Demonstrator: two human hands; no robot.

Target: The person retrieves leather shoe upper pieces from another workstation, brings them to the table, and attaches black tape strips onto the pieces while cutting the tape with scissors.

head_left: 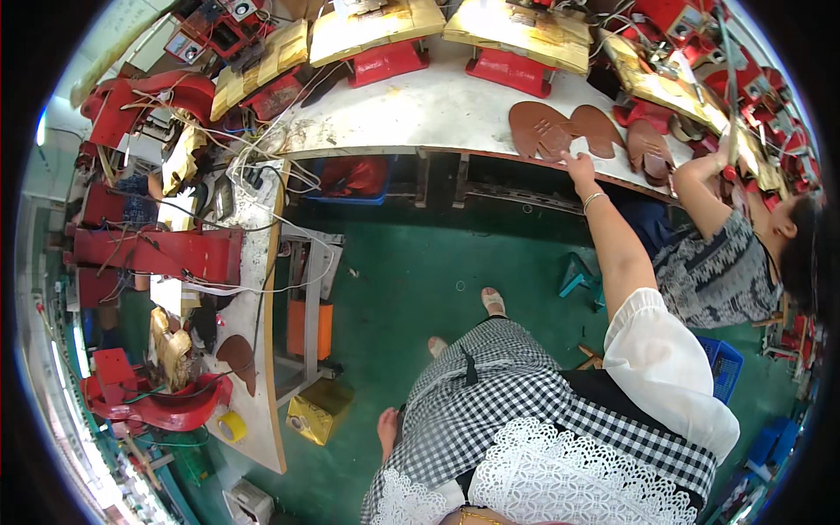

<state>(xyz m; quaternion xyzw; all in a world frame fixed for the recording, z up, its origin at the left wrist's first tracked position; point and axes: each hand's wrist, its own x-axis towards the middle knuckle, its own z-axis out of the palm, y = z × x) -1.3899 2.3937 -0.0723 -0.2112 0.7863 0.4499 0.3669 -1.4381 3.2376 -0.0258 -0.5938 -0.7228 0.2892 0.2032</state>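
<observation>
Currently, in the head view, the right hand (579, 171) reaches out to the near edge of the far tabletop (411, 109), on its right side. Its fingertips meet a small white piece (579, 147), though I cannot tell whether they pinch it or only touch it. Just beyond, two flat brown pieces (535, 127) lie side by side, both close to the hand; the left one shows slits. Farther right along the same edge sits another brown piece (647, 149), also slit.

The left hand (387, 430) hangs low at the left of the checked dress (490, 385), well apart from the tabletops; I cannot tell whether it is spread or closed.

Near the right end of the far tabletop, a co-worker (722, 271) in a patterned top has an arm raised toward the red machines. On the left tabletop (254, 429) lie a dark brown piece (236, 360) and, nearer, a yellow tape roll (232, 426). Beside it, a gold box (319, 411) stands on the green floor (402, 262).
</observation>
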